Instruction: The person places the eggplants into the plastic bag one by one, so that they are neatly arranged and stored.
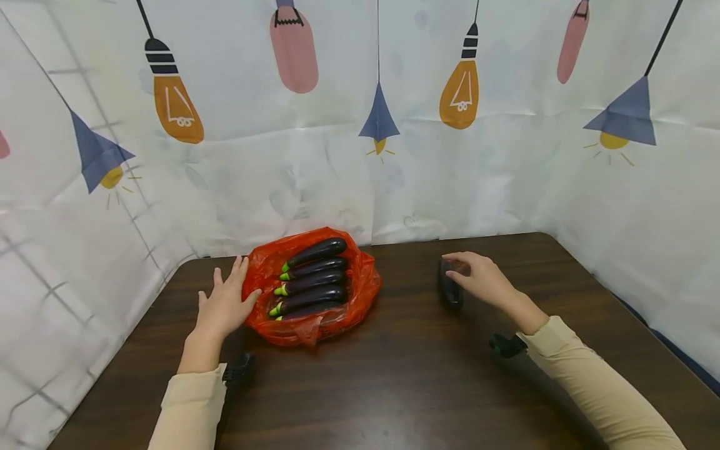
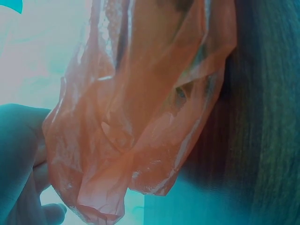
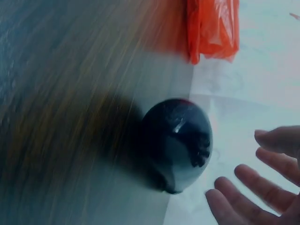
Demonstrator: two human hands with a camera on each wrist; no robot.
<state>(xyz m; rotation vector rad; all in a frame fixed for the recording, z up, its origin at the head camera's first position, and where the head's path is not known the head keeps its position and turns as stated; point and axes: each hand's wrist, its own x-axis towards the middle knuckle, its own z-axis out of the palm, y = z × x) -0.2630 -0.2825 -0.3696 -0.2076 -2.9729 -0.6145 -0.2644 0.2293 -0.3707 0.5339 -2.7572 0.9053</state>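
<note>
A red plastic bag (image 1: 367, 284) lies on the table, its mouth spread around several dark purple eggplants (image 1: 312, 281) with green stem ends. Beside the bag's left edge, my left hand (image 1: 222, 306) has its fingers straight and spread, with the thumb at the plastic. In the left wrist view the crumpled bag (image 2: 117, 126) covers part of those fingers. A single eggplant (image 1: 450, 290) lies apart on the right. Over it hovers my right hand (image 1: 484, 281); the right wrist view has its loosely bent fingers (image 3: 267, 187) apart from the eggplant's rounded end (image 3: 176, 140).
The dark brown wooden table (image 1: 382, 387) has rounded back corners. A white curtain (image 1: 337, 162) printed with lamps and bulbs hangs behind it and along both sides. Black wrist straps (image 1: 508, 345) show below the sleeves.
</note>
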